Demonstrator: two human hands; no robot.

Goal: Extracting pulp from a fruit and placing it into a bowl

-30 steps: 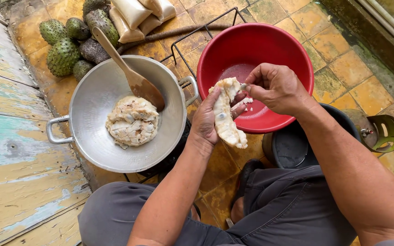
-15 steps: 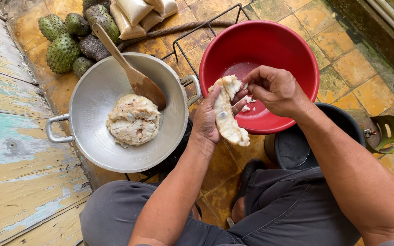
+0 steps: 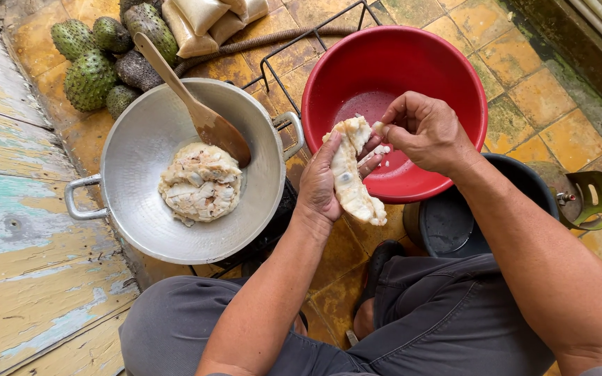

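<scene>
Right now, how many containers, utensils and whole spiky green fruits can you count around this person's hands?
Containers: 3, the metal pan, the red basin and the dark bucket.
Utensils: 1, the wooden spoon.
Spiky green fruits: 6, one partly cut off by the frame.
Total: 10.

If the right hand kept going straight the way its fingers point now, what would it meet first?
The right hand points leftward at the pale fruit pulp held in the left hand; it would likely meet that pulp first, which its fingertips already seem to touch.
</scene>
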